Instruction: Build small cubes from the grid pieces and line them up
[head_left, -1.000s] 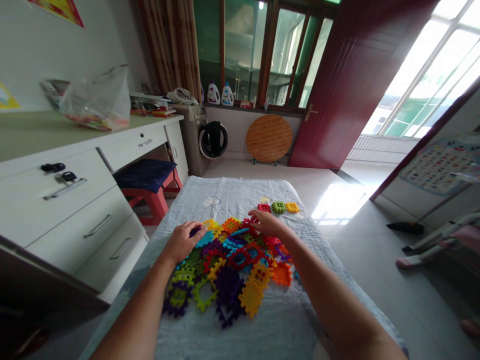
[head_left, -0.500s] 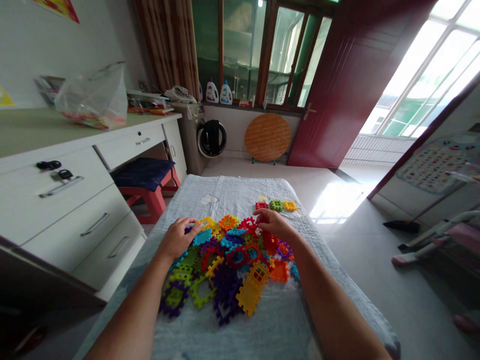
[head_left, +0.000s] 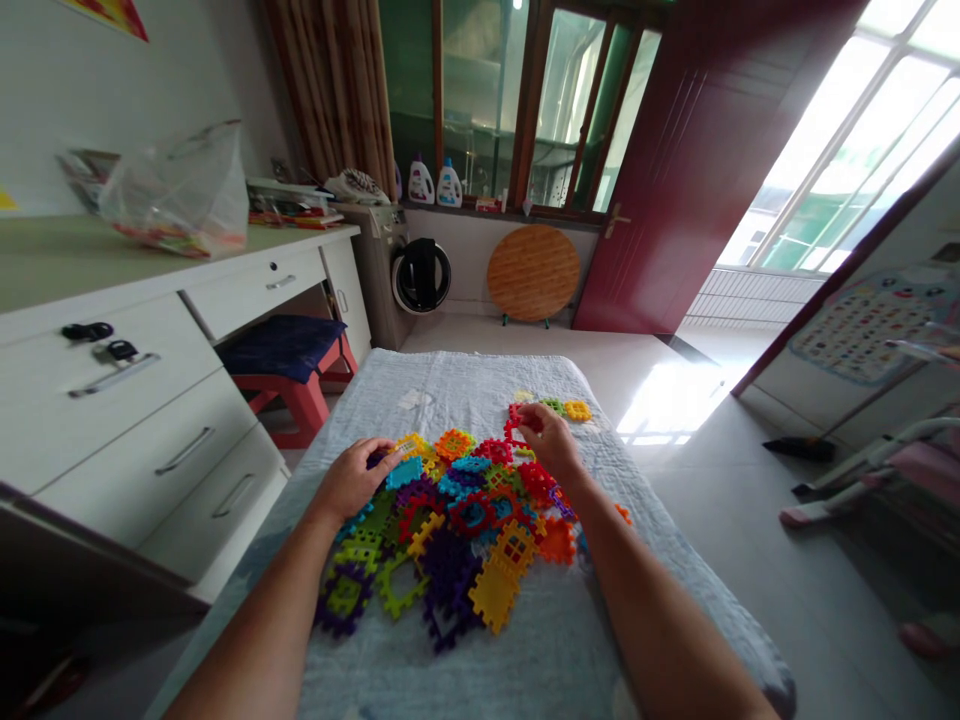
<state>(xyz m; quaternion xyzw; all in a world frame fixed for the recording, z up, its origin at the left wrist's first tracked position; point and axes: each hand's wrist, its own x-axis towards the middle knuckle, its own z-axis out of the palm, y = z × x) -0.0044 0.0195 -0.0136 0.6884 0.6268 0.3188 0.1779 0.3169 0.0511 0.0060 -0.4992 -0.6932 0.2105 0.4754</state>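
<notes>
A heap of colourful interlocking plastic tiles (head_left: 450, 520) lies on a pale blue-grey cloth-covered table (head_left: 465, 390). My left hand (head_left: 354, 477) rests with curled fingers on the heap's left edge, touching a teal tile (head_left: 405, 472). My right hand (head_left: 551, 440) is raised at the heap's far right, pinching a red tile (head_left: 516, 428). Just beyond it lie a green tile (head_left: 553, 405) and an orange-yellow tile (head_left: 577, 410) in a row.
A white desk with drawers (head_left: 150, 400) runs along the left, a plastic bag (head_left: 176, 195) on top and a red stool (head_left: 300, 385) beneath. A round wooden tabletop (head_left: 532, 272) leans against the far wall. Bare floor lies to the right.
My right hand has lifted a red tile off the heap and moved it forward toward the row of separate tiles. My left hand has stayed on the heap's left edge.
</notes>
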